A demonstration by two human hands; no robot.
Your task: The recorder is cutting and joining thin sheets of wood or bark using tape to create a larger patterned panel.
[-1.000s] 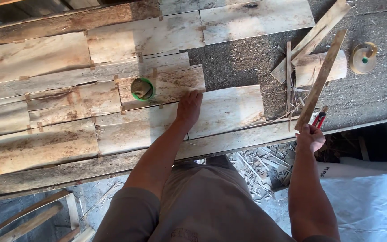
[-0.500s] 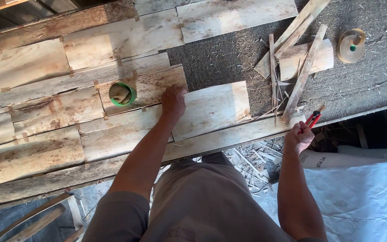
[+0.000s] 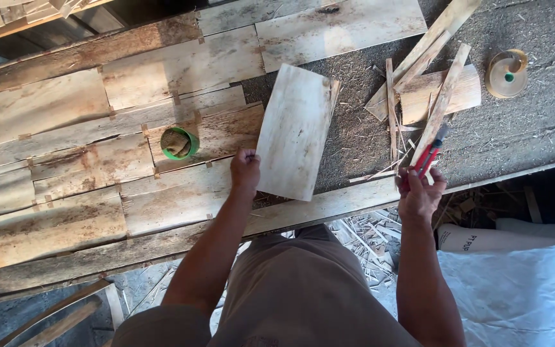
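A person's right hand [image 3: 419,193] grips a red-handled tool [image 3: 429,154] at the workbench edge [image 3: 329,205], while the left hand [image 3: 245,172] pinches the near corner of a pale veneer sheet [image 3: 295,132], which lies tilted on the bench beside a green tape roll [image 3: 178,143].

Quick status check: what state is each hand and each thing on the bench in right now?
Left hand: gripping the lower left edge of the loose veneer sheet.
Loose veneer sheet: lifted and tilted, apart from the taped ones.
Right hand: closed on a red-handled knife.
Red-handled knife: held, tip pointing away.
Green tape roll: lying flat on the joined sheets.
Joined sheets: flat, taped at seams.
Tan tape roll: lying flat, untouched.
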